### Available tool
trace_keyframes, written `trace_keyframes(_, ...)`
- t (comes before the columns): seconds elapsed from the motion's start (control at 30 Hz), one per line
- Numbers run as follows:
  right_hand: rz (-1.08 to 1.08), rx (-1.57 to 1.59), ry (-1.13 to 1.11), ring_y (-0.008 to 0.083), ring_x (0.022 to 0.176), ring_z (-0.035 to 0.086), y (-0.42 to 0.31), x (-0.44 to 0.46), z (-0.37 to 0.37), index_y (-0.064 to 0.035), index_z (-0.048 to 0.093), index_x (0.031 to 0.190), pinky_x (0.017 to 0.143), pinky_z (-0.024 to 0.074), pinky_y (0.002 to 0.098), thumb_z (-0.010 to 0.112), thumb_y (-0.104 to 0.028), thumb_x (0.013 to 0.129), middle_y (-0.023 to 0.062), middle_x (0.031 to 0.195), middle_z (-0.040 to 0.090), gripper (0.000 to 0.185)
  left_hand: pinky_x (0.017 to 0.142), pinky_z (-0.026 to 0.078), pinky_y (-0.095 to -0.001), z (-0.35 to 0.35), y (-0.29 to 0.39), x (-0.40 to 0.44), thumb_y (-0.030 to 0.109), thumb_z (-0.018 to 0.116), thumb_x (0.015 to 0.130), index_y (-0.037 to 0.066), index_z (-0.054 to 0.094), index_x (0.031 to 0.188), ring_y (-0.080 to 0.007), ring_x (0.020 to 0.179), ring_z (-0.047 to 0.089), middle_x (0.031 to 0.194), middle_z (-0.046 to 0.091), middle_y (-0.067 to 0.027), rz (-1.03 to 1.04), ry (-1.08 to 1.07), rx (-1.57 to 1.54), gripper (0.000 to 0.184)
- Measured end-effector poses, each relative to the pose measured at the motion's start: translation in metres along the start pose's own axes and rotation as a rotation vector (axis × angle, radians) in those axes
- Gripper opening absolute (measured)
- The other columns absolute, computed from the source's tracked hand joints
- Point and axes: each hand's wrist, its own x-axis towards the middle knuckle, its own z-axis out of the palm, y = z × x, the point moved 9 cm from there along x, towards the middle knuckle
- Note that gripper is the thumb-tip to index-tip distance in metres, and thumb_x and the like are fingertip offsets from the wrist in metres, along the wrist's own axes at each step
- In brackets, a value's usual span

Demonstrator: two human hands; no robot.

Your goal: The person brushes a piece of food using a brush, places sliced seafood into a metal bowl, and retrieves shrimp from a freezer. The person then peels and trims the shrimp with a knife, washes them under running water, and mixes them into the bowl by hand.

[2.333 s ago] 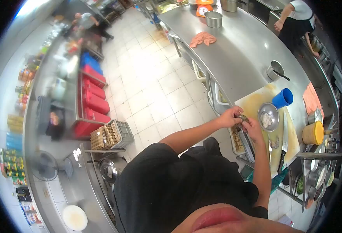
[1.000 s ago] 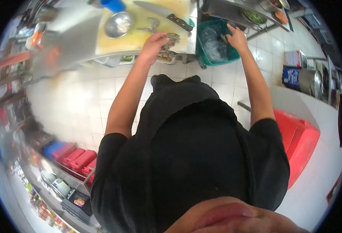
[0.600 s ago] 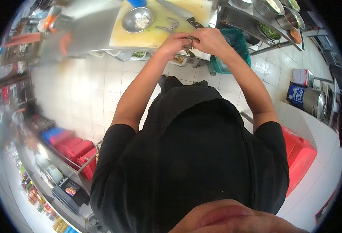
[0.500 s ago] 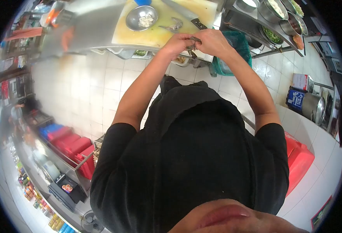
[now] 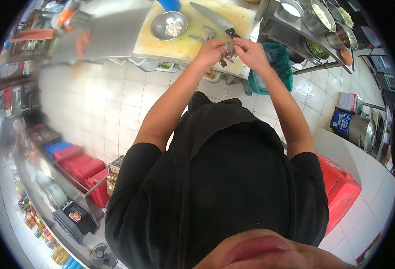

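Observation:
Over the near edge of the yellowed cutting board (image 5: 150, 45), my left hand (image 5: 211, 54) pinches a small greyish shrimp (image 5: 227, 48). My right hand (image 5: 251, 53) is at the shrimp's other side, its thumb and fingers pressed together; whatever it grips is too small to make out. Beyond them on the board lie more grey pieces (image 5: 208, 33) and a large knife (image 5: 213, 17) with a black handle. A metal bowl (image 5: 160, 29) holds pale pieces (image 5: 173, 29), and a blue cup (image 5: 169, 4) stands behind it.
A green-lined bin (image 5: 278, 67) stands right of the board, below a shelf (image 5: 309, 35) with several metal pots. Food containers (image 5: 166, 65) sit under the table edge. A red plastic object (image 5: 339, 190) is at my right, and red bins (image 5: 85, 168) are at the far left.
Since the bin reach, my right hand has come back to the shrimp at my left hand. Most recently its fingers have drawn slightly apart from my left hand, exposing more of the shrimp.

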Motion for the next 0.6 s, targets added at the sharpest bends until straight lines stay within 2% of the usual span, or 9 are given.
trace_keyframes(0.07,-0.048,-0.07,0.015,0.0338,0.072,0.066,-0.013,-0.011,-0.004,-0.0043,0.067,0.098,0.067,0.0531,0.0407,0.058,-0.016,0.076,0.0168,0.078,0.067,0.027,0.072,0.05,-0.0253,0.004,0.007,0.0,0.003,0.056,0.092,-0.004,0.063,0.112,-0.0105,0.081,0.061,0.093,0.067,-0.0051,0.014,0.015,0.03,0.023)
trace_keyframes(0.2,0.005,-0.236,0.083,0.0336,0.069,0.066,-0.008,-0.01,-0.012,-0.0047,0.067,0.102,0.066,0.0532,0.0384,0.06,-0.015,0.075,0.0158,0.075,0.067,0.029,0.073,0.05,-0.0256,0.02,0.021,0.0,0.004,0.055,0.093,-0.004,0.062,0.115,-0.0105,0.08,0.061,0.094,0.067,-0.0059,0.05,-0.003,0.119,0.025)
trace_keyframes(0.4,0.107,0.007,0.088,0.0305,0.07,0.067,0.025,-0.02,-0.018,-0.0026,0.067,0.103,0.065,0.0542,0.0349,0.061,-0.012,0.077,0.0163,0.077,0.067,0.028,0.073,0.05,-0.0256,0.029,0.015,0.003,0.002,0.054,0.093,-0.003,0.063,0.116,-0.0108,0.079,0.06,0.093,0.067,-0.0059,0.055,-0.012,0.103,0.026)
trace_keyframes(0.5,0.029,0.217,0.18,0.0291,0.071,0.068,0.021,-0.028,-0.021,-0.0012,0.066,0.104,0.066,0.0545,0.0346,0.063,-0.012,0.078,0.0165,0.081,0.068,0.028,0.072,0.049,-0.0255,0.029,0.014,0.005,0.002,0.053,0.092,-0.003,0.063,0.116,-0.0108,0.077,0.06,0.092,0.067,-0.0052,0.052,-0.009,0.085,0.026)
trace_keyframes(0.6,-0.176,-0.092,0.162,0.02,0.072,0.068,-0.007,-0.03,-0.024,-0.0007,0.067,0.105,0.067,0.0525,0.0277,0.066,-0.009,0.08,0.017,0.089,0.069,0.026,0.072,0.049,-0.0253,0.032,0.013,0.004,0.001,0.053,0.093,-0.003,0.063,0.116,-0.0108,0.076,0.059,0.092,0.066,-0.0045,0.055,-0.033,0.117,0.026)
